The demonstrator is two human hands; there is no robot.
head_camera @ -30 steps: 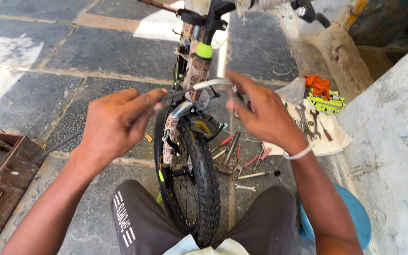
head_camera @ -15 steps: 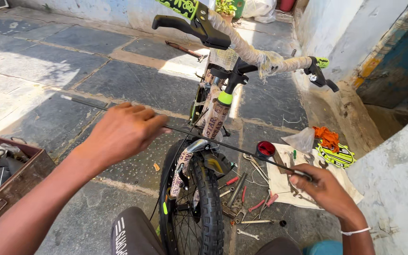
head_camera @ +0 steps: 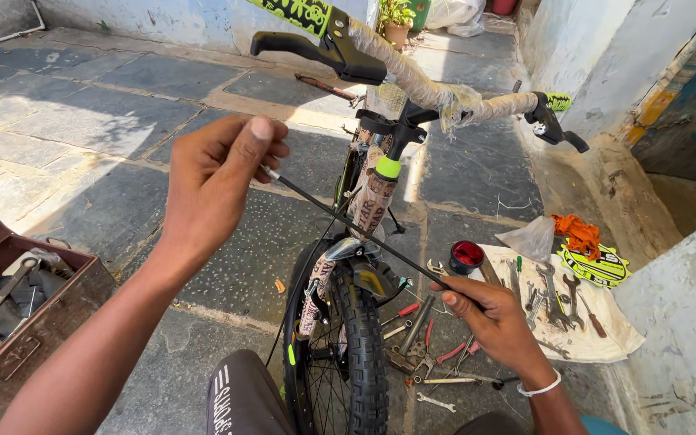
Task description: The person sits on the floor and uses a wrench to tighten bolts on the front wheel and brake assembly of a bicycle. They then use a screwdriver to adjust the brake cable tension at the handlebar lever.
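Observation:
A small bicycle [head_camera: 364, 201] stands in front of me, its front wheel [head_camera: 348, 354] between my knees and its handlebar wrapped in paper. My left hand [head_camera: 223, 173] is raised on the left and pinches one end of a thin black cable [head_camera: 348, 224]. The cable runs taut down to the right, crossing in front of the fork. My right hand [head_camera: 485, 310] grips its lower end, just right of the wheel and above the tools on the ground.
Pliers, screwdrivers and spanners [head_camera: 420, 346] lie on the stone floor right of the wheel. More spanners rest on a white cloth [head_camera: 598, 338] by a red tin [head_camera: 467, 254]. A rusty open toolbox [head_camera: 18, 314] sits at left. A concrete ledge [head_camera: 678, 322] rises on the right.
My left hand has risen and moved right with the cable end. My right hand has come left, nearer the wheel. The view has tilted up a little.

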